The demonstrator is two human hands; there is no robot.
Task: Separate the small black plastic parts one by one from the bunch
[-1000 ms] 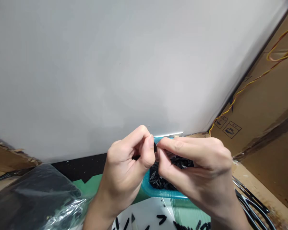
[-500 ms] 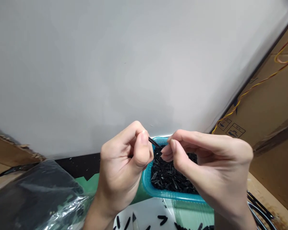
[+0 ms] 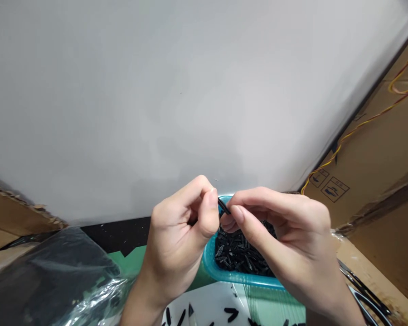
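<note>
Between my two hands is a thin black strip (image 3: 223, 206), slanting down to the right. My left hand (image 3: 185, 231) is closed, pinching its upper left end between thumb and forefinger. The thumb and forefinger of my right hand (image 3: 282, 231) close on the lower right end. Behind and below the hands stands a teal plastic basket (image 3: 212, 269) holding many small black slivers (image 3: 241, 253). The right hand covers part of the basket. Just what the strip is, I cannot make out.
A white sheet (image 3: 207, 301) with several black pieces (image 3: 231, 312) and a pointed tool (image 3: 191, 312) lies in front. Clear plastic bag (image 3: 51, 276) at left. Scissors (image 3: 367, 303) and tweezers-like black tools lie at right, beside a cardboard wall (image 3: 387, 181) with yellow-red wire (image 3: 357, 129).
My right hand has moved left, and its fingertips have closed on the strip's free end. My left hand has shifted slightly right, still holding the strip.
</note>
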